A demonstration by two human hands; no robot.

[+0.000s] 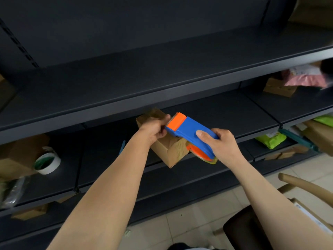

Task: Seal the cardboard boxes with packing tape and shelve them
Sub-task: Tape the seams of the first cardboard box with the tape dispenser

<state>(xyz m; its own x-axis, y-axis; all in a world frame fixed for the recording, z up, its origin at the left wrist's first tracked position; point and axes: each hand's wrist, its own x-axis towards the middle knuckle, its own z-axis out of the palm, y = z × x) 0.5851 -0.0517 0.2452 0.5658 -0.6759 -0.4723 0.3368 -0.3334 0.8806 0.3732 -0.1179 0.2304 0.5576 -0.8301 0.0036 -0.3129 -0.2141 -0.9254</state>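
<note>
tape dispenser (191, 129), centre: showing glossy blue-orange plastic | box (163, 151) beneath: looking matt brown cardboard | shelves (126, 78): appearing matt dark metal

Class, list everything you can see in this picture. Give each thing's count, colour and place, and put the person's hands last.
shelves: several tiers, dark grey, across the view
box: one, brown, centre, in front of the shelves
dispenser: one, blue and orange, against the box's top
tape roll: one, white with green inside, left shelf
large box: one, brown, far left, beside the tape roll
green parcels: two, lime, right shelves
pink parcel: one, upper right shelf
chair: one, tan, lower right
left hand: grips the box
right hand: grips the dispenser
</note>
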